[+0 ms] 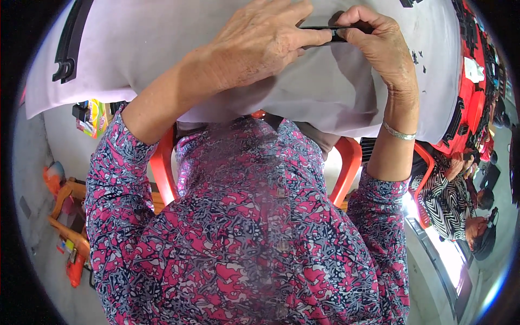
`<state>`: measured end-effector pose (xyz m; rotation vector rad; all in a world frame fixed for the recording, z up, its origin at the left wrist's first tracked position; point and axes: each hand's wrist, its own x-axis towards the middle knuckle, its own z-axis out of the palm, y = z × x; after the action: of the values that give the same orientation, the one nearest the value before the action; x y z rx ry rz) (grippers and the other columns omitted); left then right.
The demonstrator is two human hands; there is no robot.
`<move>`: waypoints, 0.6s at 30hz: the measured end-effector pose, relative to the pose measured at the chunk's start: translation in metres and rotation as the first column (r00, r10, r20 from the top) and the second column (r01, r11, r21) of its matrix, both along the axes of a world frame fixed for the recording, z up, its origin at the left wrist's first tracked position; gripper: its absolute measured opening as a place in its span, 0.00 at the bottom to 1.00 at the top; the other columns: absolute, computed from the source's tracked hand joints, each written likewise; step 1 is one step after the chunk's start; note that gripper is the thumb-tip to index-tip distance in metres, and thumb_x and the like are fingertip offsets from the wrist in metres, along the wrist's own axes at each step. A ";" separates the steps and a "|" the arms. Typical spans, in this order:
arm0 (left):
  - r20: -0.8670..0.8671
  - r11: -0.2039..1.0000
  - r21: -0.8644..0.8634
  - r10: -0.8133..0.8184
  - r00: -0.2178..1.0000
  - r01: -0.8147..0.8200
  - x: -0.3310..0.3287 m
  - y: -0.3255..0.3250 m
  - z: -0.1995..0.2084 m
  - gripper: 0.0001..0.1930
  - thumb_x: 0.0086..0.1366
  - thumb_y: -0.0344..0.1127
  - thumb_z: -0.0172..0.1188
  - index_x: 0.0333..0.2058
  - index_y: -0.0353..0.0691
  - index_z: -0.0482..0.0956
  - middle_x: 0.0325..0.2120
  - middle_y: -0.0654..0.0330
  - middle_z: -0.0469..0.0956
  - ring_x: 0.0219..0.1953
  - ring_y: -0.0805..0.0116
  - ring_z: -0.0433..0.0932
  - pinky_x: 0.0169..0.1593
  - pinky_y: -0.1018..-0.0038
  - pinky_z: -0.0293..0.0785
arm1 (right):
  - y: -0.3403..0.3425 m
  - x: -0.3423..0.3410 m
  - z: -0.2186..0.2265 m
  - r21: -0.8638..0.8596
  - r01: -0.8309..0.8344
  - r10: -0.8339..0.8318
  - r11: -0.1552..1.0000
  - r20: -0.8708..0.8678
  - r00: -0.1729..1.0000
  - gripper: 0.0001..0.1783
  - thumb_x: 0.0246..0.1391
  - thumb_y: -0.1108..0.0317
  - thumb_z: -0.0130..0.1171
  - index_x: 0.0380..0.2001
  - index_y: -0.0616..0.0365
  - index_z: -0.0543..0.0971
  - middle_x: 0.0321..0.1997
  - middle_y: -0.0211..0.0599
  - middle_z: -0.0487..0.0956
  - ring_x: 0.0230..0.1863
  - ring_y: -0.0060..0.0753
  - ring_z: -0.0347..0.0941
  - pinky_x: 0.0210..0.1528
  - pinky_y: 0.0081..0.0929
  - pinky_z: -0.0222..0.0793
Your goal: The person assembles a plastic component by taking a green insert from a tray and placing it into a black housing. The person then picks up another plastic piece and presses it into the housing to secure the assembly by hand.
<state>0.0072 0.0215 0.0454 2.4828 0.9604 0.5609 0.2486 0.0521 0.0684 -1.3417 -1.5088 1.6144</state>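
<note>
At the far side of the white-covered table (pixel 162 32), a narrow black strip-like part (pixel 337 38) is held between my two hands. My right hand (pixel 379 49) is closed, pinching the strip's right end between thumb and curled fingers. From the left, my left hand (pixel 262 40) reaches across, its index fingertip pressed on the strip near the right thumb. The other left fingers bend around the strip's left end, partly hidden. Several tiny black bits (pixel 424 69) lie on the cloth right of my right wrist.
A long black moulded part (pixel 70 40) lies at the table's left. More black parts (pixel 455 122) sit along the right edge, beside a red-covered table (pixel 475 105) with other people around it. Red chair arms (pixel 346 168) flank me. A wooden chair (pixel 67 216) stands at left.
</note>
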 end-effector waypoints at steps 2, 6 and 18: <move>0.105 0.996 0.083 -0.024 0.994 0.015 0.005 0.002 0.001 0.16 0.70 0.40 0.58 0.54 0.46 0.82 0.40 0.52 0.72 0.45 0.53 0.74 0.51 0.55 0.71 | 0.012 0.011 -0.038 0.170 -0.109 0.167 0.979 -0.374 0.912 0.11 0.50 0.86 0.55 0.34 0.60 0.81 0.35 0.24 0.79 0.35 0.15 0.71 0.40 0.16 0.68; 0.079 0.992 0.125 0.008 0.997 -0.018 -0.003 -0.001 -0.002 0.15 0.70 0.40 0.59 0.52 0.44 0.82 0.41 0.52 0.73 0.45 0.54 0.75 0.50 0.58 0.73 | 0.002 -0.004 0.002 0.002 -0.013 0.013 1.000 0.052 0.999 0.11 0.50 0.86 0.55 0.33 0.60 0.80 0.35 0.24 0.78 0.35 0.16 0.70 0.40 0.17 0.69; 0.094 0.992 0.068 -0.110 0.989 0.104 -0.001 0.009 0.004 0.18 0.65 0.36 0.61 0.54 0.44 0.80 0.34 0.55 0.68 0.37 0.56 0.71 0.42 0.62 0.70 | -0.002 -0.006 -0.001 0.051 0.021 -0.026 0.998 0.109 0.994 0.08 0.52 0.86 0.56 0.32 0.61 0.77 0.32 0.26 0.77 0.32 0.18 0.73 0.36 0.19 0.73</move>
<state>0.0061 0.0307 0.0498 2.5189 0.7781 0.6805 0.2422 0.0500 0.0676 -1.4360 -1.5807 1.5006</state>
